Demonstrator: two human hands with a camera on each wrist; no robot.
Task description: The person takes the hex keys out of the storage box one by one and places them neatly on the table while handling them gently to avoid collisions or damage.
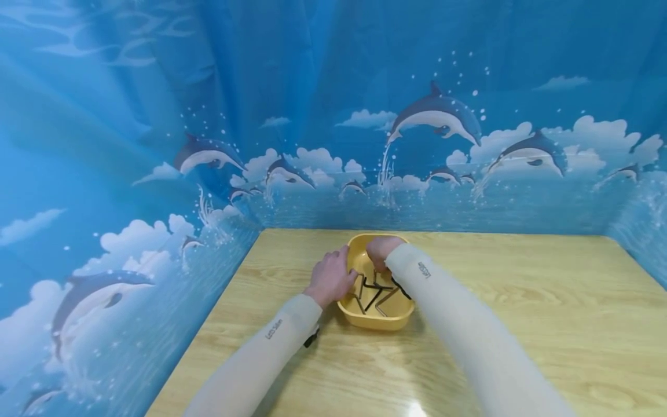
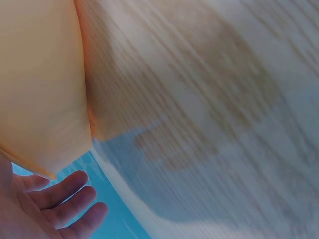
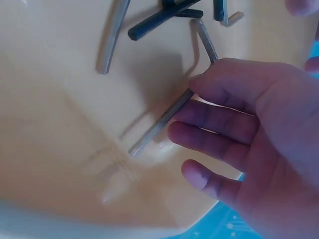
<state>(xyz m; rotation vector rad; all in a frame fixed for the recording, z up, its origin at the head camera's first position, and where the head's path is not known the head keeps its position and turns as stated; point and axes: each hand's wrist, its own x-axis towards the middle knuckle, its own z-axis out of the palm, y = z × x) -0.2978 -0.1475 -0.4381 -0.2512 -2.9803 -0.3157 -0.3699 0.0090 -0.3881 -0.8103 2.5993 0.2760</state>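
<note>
In the head view we see both hands at the yellow plastic basin [image 1: 375, 323]: the left hand [image 1: 332, 277] rests at its left rim, thumb over the edge, while the right hand [image 1: 383, 249] is inside its far half; several L-shaped hex keys [image 1: 373, 300] lie in the basin's near half. From the left wrist we see that hand's fingers loosely spread just outside the basin's rim, its thumb hidden. From the right wrist we find thumb and fingertip pinching a silver hex key [image 3: 162, 122] inside the basin, so the right hand is the nearer; the key's long arm slants from the fingertips toward the basin's wall, and its shadow lies apart from it, so we take it as slightly raised.
</note>
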